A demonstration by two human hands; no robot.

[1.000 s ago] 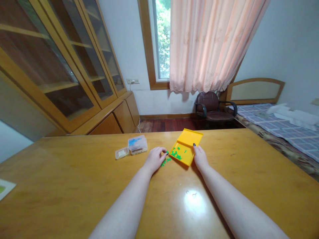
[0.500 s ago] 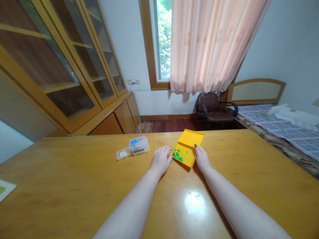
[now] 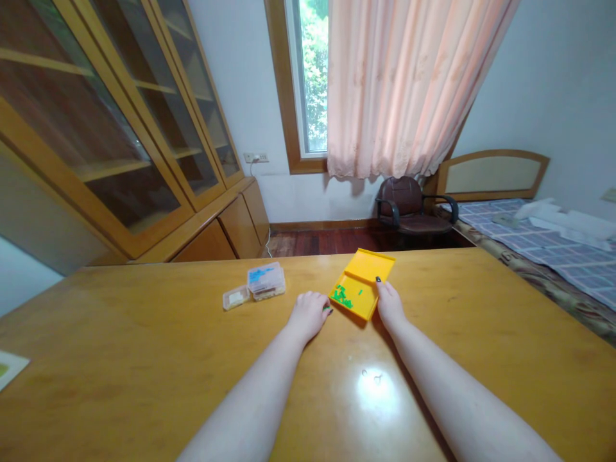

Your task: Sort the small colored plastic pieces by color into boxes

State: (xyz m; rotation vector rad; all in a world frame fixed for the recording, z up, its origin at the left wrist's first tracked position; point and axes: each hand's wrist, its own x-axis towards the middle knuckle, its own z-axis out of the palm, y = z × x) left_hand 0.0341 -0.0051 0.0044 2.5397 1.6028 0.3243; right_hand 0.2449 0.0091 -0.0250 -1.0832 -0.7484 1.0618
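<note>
My right hand (image 3: 391,307) grips the right edge of an open yellow hinged case (image 3: 366,303), thumb over the inside. The case is tilted, its lid half leaning to the far side. Several small green pieces (image 3: 341,296) lie in the near half, mostly bunched toward its left corner, with one apart. Just left of the case, my left hand (image 3: 308,313) is closed low over the table. A bit of a green piece (image 3: 327,308) shows between its fingers; its exact shape is hidden.
To the left stand a clear plastic box (image 3: 267,282) with blue pieces showing and a smaller clear box (image 3: 235,298) with something white. A paper or card (image 3: 12,370) lies at the table's left edge. Beyond the wooden table (image 3: 168,359) is a chair (image 3: 409,205).
My left hand has drawn slightly back from the case's corner, with a green piece now showing at its fingertips. The case and my right hand have hardly moved.
</note>
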